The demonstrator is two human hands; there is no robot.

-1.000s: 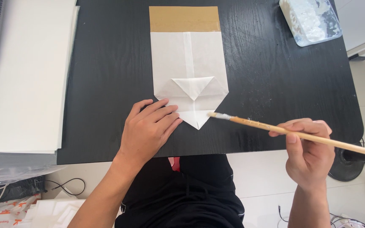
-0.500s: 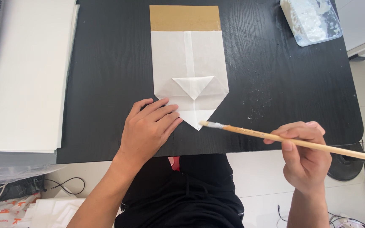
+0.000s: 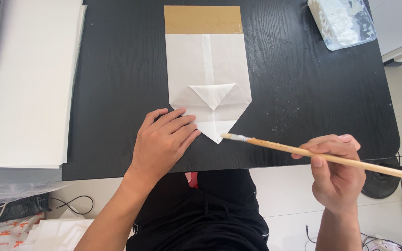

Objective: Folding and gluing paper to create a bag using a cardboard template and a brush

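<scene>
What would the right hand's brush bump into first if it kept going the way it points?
Probably the white pointed flap of the folded paper bag; the brush in the right hand aims there, though its height above is unclear.

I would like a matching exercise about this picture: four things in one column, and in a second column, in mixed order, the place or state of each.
Things:
1. left hand
2. paintbrush
3. folded paper bag
4. plastic container

Places or states:
A. at the far right corner of the black table
B. held in the right hand, bristles near the bag's pointed flap
C. lying flat in the middle of the table, brown strip at its far end
D. palm down, pressing on the near left edge of the bag

Right pairs: 1-D, 2-B, 3-C, 4-A
</scene>
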